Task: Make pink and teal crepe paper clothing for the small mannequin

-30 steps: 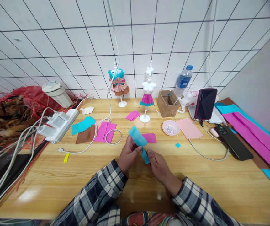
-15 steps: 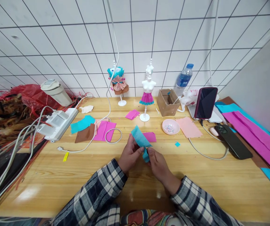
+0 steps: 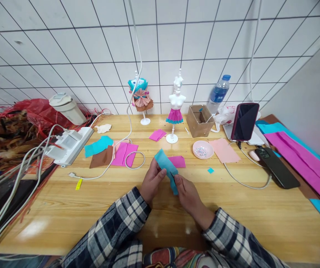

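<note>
Blue strip (image 3: pixel 164 162), one, slanting above the surface (image 3: pixel 65 208) between two hands: the left hand (image 3: pixel 152 182) is pinching its upper part, thumb against fingers; the right hand (image 3: pixel 187 191) is curling nearly closed at its lower part, apparently gripping a dark item (image 3: pixel 172 174), too small to identify. Step in hand, by judgement: the strip is being worked, possibly cut, at that item, the next move seemingly calling for a steady left pinch and fine right-hand control. Beyond, one dress form (image 3: pixel 177 100) is standing in a pink skirt (image 3: pixel 174 115).

Gap between mannequin (image 3: pixel 177 100) and bowl (image 3: pixel 203 156)
</note>
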Available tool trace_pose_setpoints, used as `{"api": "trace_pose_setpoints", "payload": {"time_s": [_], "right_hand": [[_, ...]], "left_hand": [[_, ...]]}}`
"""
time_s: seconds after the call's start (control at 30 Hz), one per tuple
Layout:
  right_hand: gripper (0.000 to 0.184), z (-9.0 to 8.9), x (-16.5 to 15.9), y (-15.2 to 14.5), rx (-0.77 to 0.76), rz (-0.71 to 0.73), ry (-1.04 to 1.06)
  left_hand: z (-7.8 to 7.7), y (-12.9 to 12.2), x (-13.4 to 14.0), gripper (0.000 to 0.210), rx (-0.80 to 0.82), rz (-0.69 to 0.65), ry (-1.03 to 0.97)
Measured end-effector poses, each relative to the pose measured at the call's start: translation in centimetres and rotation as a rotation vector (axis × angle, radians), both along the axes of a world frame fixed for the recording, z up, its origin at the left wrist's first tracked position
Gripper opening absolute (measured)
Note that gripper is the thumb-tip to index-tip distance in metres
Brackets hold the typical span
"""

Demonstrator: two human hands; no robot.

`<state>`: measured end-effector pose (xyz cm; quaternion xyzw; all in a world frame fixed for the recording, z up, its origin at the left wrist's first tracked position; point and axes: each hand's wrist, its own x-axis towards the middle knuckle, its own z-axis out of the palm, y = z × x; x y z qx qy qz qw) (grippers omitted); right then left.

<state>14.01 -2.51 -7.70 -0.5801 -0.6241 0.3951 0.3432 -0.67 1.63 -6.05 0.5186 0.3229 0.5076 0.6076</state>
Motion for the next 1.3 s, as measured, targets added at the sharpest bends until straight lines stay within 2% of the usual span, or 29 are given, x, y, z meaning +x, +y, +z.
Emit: {"api": "trace_pose_setpoints", "payload": {"time_s": [0.1, 0.27, 0.53, 0.73, 0.9, 1.13, 1.3], "right_hand": [[0.045, -0.06, 0.04, -0.02, 0.003, 0.026, -0.007], [0.045, 0.05, 0.12, -0.11, 0.007, 0.057, -0.012], [0.046, -0.23, 0.02, -0.05, -0.006, 0.016, 0.008], [0.048, -0.33, -0.21, -0.12, 0.006, 0.0, 0.008], [0.049, -0.6, -0.52, 0.06, 0.009, -0.013, -0.014], [0.047, -0.2, -0.33, 0.06, 0.042, 0.025, -0.002], [0.048, 0.12, -0.21, -0.04, 0.042, 0.048, 0.001]], "left_hand": [[-0.35, 0.22, -0.02, 0.05, -0.008, 0.012, 0.007], [-0.79, 0.24, 0.03, 0.057, -0.007, 0.001, 0.027], [-0.75, 0.07, 0.21, 0.06, 0.002, -0.018, 0.045], [-0.74, 0.01, 0.27, 0.076, -0.019, -0.002, 0.035], [-0.62, 0.07, 0.14, 0.071, -0.033, 0.0, 0.046], [-0.03, -0.13, 0.21, 0.081, -0.066, -0.023, 0.017], [-0.06, -0.35, 0.17, 0.084, -0.089, 0.017, -0.003]]}}
